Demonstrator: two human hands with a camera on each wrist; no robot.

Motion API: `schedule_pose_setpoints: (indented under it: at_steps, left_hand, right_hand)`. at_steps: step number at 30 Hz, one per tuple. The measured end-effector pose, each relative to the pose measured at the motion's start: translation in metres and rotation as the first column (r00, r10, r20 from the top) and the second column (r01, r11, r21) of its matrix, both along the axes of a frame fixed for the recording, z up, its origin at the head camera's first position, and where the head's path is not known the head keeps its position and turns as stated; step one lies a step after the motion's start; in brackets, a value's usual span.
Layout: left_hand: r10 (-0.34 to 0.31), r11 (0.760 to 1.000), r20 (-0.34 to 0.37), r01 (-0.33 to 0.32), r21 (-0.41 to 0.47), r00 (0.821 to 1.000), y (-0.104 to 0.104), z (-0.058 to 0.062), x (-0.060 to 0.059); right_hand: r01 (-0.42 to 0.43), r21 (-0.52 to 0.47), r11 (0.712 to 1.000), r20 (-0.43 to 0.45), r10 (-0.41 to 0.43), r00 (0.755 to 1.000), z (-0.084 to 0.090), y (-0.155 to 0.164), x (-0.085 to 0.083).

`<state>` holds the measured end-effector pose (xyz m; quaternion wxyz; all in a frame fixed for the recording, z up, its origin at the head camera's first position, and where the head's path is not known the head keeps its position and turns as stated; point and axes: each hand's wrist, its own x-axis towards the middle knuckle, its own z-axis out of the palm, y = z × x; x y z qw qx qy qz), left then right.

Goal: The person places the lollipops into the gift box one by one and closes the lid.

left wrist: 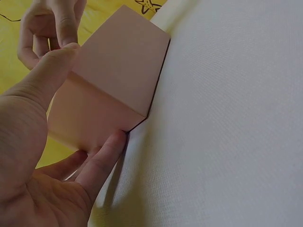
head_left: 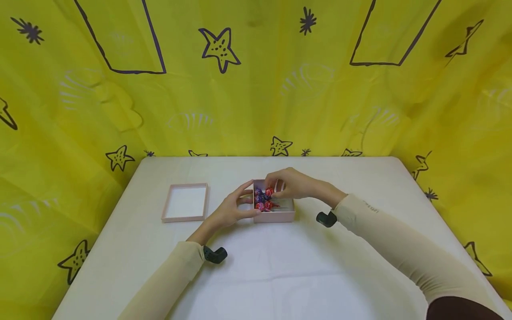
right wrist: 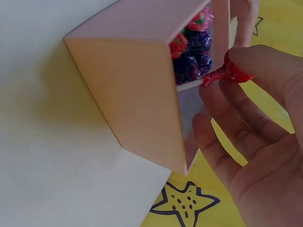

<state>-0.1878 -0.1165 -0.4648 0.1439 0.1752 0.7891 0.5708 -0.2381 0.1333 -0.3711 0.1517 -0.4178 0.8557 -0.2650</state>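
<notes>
A pale pink box (head_left: 274, 217) stands on the table with several lollipops (head_left: 260, 195) in red, pink and dark purple wrappers inside. At its left side, my left hand (head_left: 230, 210) steadies the box, thumb at the near rim and fingers along the side wall (left wrist: 90, 113). My right hand (head_left: 298, 183) reaches in over the far right part of the box. Between thumb and fingers it pinches a red-wrapped lollipop (right wrist: 232, 71) by its head. The white stick (right wrist: 190, 85) of that lollipop points into the box, beside the purple ones (right wrist: 187, 68).
Left of the box lies a shallow pink-edged lid (head_left: 185, 202), its white inside facing up. A white cloth covers the table (head_left: 280, 275). Behind and at both sides hangs a yellow curtain (head_left: 256, 98) with star drawings. Dark wrist devices (head_left: 215, 255) sit at both cuffs.
</notes>
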Motion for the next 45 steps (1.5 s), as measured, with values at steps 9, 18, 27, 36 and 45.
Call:
schedule_pose_setpoints:
  at_steps: [9,18,27,36,45]
  left_hand:
    - [0.007,1.0,0.002,-0.007,-0.004,1.0,0.0,0.001,0.001]
    - [0.002,1.0,-0.003,-0.002,-0.002,1.0,0.0,0.001,0.002]
    - [0.001,1.0,-0.008,-0.001,0.005,1.0,0.0,0.002,0.002]
    - [0.001,1.0,-0.005,-0.001,0.004,1.0,0.001,0.001,0.002]
    - [0.001,1.0,0.0,-0.001,0.002,1.0,0.002,0.002,0.002]
  right_hand:
    - [-0.003,0.017,1.0,0.017,0.003,1.0,-0.015,-0.003,0.003]
    - [0.01,-0.008,1.0,0.024,-0.009,1.0,-0.026,-0.005,0.004]
    - [0.031,-0.02,0.999,-0.016,-0.032,0.999,-0.035,-0.007,0.003]
    - [0.022,-0.021,1.0,-0.055,-0.024,0.998,-0.037,-0.006,0.002]
    - [0.036,-0.012,0.999,-0.047,-0.037,0.998,-0.037,-0.006,0.004]
